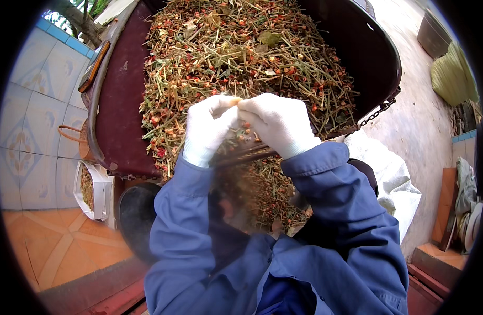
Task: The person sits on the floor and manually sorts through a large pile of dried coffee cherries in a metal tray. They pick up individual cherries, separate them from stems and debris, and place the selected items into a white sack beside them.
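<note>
My left hand [210, 122] and my right hand [276, 122] wear white knit gloves and meet at their fingertips over the heap. Thumbs and fingers are pinched together on a small yellowish-orange piece [238, 101], mostly covered by the gloves; I cannot tell exactly what it is. Beneath and beyond the hands lies a heap of dry plant stalks [233, 59] mixed with red and orange bits and a few leaves. It fills much of a dark red metal cart bed [121, 90]. More stalks [271, 189] lie below the bed's near edge, between my forearms.
A chain [377, 113] hangs at the cart's right corner, above a white woven sack [387, 177]. To the left are a white container of plant bits [101, 193], a black round vessel [137, 220] and a wicker basket [84, 139]. A phone-like device [95, 67] rests by the cart's left rim.
</note>
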### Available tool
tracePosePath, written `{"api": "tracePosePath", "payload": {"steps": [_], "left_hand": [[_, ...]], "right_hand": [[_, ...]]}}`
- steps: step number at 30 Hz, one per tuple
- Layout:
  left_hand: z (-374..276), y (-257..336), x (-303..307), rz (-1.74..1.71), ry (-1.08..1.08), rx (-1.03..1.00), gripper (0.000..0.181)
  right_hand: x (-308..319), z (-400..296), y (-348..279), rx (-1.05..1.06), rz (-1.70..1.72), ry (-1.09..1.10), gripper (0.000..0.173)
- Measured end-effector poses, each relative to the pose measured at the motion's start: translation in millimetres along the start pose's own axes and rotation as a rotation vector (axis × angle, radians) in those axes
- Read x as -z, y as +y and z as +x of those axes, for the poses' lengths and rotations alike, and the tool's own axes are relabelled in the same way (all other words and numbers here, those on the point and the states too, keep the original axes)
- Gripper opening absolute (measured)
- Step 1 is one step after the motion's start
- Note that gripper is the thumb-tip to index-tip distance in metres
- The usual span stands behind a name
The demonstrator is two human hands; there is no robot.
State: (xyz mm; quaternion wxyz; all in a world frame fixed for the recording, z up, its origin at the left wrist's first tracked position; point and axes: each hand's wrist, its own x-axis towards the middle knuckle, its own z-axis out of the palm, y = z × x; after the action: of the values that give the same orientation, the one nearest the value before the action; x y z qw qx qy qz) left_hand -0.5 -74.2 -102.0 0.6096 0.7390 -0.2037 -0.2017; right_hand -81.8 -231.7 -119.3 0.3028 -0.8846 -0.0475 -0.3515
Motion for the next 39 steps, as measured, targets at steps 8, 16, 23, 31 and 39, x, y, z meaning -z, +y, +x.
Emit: {"api": "tracePosePath", "payload": {"steps": [8, 16, 23, 31, 39], "left_hand": [[-1, -1, -4, -0.001, 0.069, -0.048, 0.019], [4, -3, -1, -0.250, 0.087, 0.022, 0.019], [6, -14, 0, -0.363, 0.073, 0.024, 0.018], [6, -7, -4, -0.390, 0.048, 0.043, 0.023], [3, -5, -2, -0.174, 0.043, -0.029, 0.026]], "right_hand": [[-3, 3, -3, -0.178, 0.220, -0.003, 0.009], [1, 12, -2, -0.811, 0.940, -0.102, 0.022], [-4, 10, 1, -1.003, 1.221, -0.072, 0.023], [-2, 11, -8, -0.538, 0.480, 0.071, 0.019], [1, 9, -2, -0.306, 0.223, 0.048, 0.012]]}}
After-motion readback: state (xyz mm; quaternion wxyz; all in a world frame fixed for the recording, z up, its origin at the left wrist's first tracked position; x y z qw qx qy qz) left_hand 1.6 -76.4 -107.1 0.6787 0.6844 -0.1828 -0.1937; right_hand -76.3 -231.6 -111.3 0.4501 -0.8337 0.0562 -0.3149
